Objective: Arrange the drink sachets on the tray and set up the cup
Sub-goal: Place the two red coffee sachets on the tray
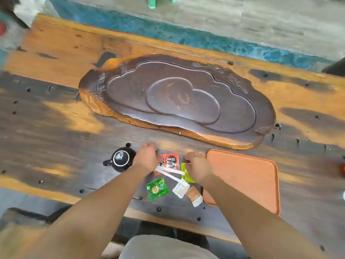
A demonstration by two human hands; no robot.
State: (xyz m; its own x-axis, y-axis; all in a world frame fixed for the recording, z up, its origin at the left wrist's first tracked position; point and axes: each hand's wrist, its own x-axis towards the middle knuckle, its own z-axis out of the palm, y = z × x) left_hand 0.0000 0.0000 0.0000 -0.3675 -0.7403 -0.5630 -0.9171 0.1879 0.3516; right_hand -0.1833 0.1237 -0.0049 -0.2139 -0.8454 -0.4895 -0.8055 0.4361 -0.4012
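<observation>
Several drink sachets lie loose on the wooden table in front of me: a red Nescafe sachet (172, 161), a green Lipton sachet (157, 188), a yellow-green sachet (186, 174), two white sticks (171, 171), a white packet (180, 188) and a brown-and-white one (194, 196). An orange tray (246, 176) lies just right of them, bare. A black cup (121, 158) with a white rim stands at the left. My left hand (147, 157) hovers palm down between the cup and the red sachet. My right hand (198, 167) rests over the yellow-green sachet, fingers curled; whether it grips anything is hidden.
A large carved dark wooden tea tray (265, 109) lies across the table beyond the sachets. The table (56, 109) has bolt holes and a near edge close to my body. A green stool leg (153, 1) stands on the floor beyond.
</observation>
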